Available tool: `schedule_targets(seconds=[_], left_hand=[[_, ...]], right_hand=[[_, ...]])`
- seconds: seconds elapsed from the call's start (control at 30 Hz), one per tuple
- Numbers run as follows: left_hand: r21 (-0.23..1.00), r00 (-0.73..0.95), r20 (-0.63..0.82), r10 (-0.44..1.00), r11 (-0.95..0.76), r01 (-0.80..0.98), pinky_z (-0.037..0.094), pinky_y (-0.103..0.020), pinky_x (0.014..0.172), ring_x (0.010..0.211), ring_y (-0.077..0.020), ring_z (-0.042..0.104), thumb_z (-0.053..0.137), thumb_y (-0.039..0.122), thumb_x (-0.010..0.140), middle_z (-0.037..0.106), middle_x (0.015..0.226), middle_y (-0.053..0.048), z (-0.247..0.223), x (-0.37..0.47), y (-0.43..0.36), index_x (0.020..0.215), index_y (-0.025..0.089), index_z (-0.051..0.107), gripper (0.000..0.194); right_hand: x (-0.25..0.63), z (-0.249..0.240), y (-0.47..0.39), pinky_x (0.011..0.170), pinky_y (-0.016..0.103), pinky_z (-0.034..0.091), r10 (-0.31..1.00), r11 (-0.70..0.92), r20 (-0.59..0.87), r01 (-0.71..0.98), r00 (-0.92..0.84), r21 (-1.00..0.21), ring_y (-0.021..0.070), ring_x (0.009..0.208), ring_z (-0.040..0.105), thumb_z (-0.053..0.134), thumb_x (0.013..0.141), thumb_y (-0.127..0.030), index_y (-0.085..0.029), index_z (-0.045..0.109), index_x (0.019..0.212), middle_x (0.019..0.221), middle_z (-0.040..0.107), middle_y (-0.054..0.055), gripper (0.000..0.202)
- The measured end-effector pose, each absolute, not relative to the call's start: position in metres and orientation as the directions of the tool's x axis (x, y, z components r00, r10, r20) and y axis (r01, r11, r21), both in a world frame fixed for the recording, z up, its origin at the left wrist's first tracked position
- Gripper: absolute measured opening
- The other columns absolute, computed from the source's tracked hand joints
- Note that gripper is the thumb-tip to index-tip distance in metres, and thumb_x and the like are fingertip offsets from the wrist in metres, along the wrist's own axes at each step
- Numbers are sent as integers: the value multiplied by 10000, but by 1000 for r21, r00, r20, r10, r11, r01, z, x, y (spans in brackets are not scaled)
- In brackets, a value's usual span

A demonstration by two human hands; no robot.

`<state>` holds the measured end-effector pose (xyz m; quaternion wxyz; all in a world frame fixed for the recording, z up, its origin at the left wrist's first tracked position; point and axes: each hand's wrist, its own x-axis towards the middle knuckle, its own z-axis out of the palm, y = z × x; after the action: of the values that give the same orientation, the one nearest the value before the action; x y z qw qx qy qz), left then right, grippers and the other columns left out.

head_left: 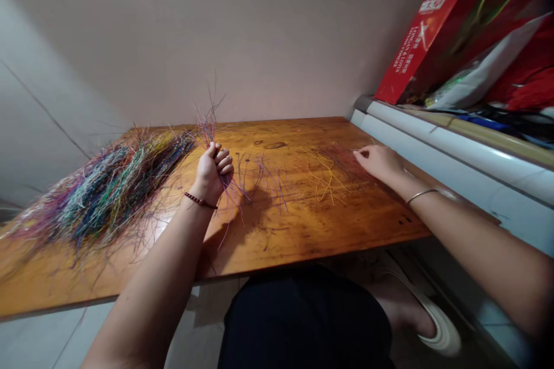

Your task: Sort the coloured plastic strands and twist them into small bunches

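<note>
My left hand [214, 170] is closed in a fist round a bundle of thin purple and pink wires [208, 127], whose ends stick out above and below it. Over the right part of the wooden table, my right hand [374, 161] pinches with thumb and forefinger; what it holds, if anything, is too small to make out. Between the hands lie loose purple wires [270, 176] and, nearer my right hand, yellow and orange wires [329, 176]. A large heap of multicoloured wires [116, 184] covers the table's left side.
The wooden table [277, 242] meets a wall at the back. On the right, a tiled ledge [459, 155] carries a red box [433, 29], a plastic bag [489, 69] and dark cables. My legs are below the table's front edge.
</note>
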<state>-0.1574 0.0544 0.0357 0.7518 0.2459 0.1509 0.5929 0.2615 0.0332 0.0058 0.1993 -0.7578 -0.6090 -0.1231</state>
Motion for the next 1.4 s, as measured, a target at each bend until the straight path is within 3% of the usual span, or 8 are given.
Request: schedule_targets(seconds=[0.07, 0.13, 0.23, 0.3, 0.37, 0.73, 0.9, 1.4], left_hand=[[552, 259, 61, 964, 184, -813, 56, -166, 300, 303, -45, 169, 353, 307, 950, 163, 454, 85, 35, -156, 54, 662, 176, 393, 319], [557, 272, 55, 961, 197, -807, 57, -166, 301, 306, -45, 164, 350, 308, 951, 166, 459, 85, 34, -154, 52, 673, 176, 398, 312], [560, 293, 43, 955, 220, -799, 60, -166, 302, 310, -47, 161, 348, 307, 953, 164, 463, 84, 34, -151, 49, 680, 177, 397, 307], [553, 303, 34, 952, 235, -799, 64, -167, 302, 313, -48, 159, 353, 304, 953, 164, 466, 83, 34, -151, 48, 682, 177, 394, 302], [546, 307, 30, 951, 242, -802, 67, -168, 300, 315, -47, 152, 362, 305, 951, 167, 468, 83, 34, -152, 47, 688, 177, 398, 294], [553, 290, 19, 957, 232, -800, 76, -172, 306, 320, -45, 175, 408, 292, 937, 181, 473, 84, 32, -151, 48, 697, 176, 410, 267], [546, 165, 79, 983, 96, -832, 105, -176, 308, 334, -56, 164, 351, 278, 954, 162, 463, 78, 38, -168, 53, 638, 183, 334, 331], [545, 118, 105, 987, 42, -837, 146, -170, 313, 345, -59, 155, 327, 195, 947, 167, 450, 78, 43, -190, 59, 601, 191, 227, 360]], right_hand=[[228, 21, 34, 656, 358, 460, 812, -119, 521, 948, 264, -295, 274, 784, 653, 480, 819, -498, -187, 738, 887, 838, 712, 132, 410], [184, 31, 37, 663, 340, 476, 809, 112, 555, 876, 194, -469, 244, 781, 654, 466, 831, -524, -180, 731, 871, 826, 711, 121, 437], [110, 34, 40, 608, 304, 503, 882, 404, 471, 518, -2, -754, 192, 706, 647, 493, 806, -578, -161, 714, 826, 818, 707, 107, 472], [68, 29, 41, 573, 279, 509, 912, 410, 388, 257, -133, -875, 172, 684, 641, 567, 757, -578, -152, 701, 797, 816, 703, 104, 448], [38, 22, 40, 514, 251, 483, 938, 310, 276, 152, -211, -938, 138, 607, 621, 591, 749, -554, -150, 698, 822, 837, 704, 97, 425], [29, -10, 33, 621, 282, 467, 879, 375, 250, 265, -406, -888, 162, 658, 613, 701, 683, -417, -166, 735, 752, 741, 705, 65, 263], [48, 0, 43, 634, 268, 460, 855, 323, 209, 173, -474, -930, 133, 648, 598, 724, 663, -387, -156, 724, 750, 723, 697, 55, 247], [82, 13, 61, 434, 216, 312, 961, 269, 268, 4, -65, -963, 90, 555, 506, 722, 628, -459, -150, 706, 825, 801, 697, 72, 367]])
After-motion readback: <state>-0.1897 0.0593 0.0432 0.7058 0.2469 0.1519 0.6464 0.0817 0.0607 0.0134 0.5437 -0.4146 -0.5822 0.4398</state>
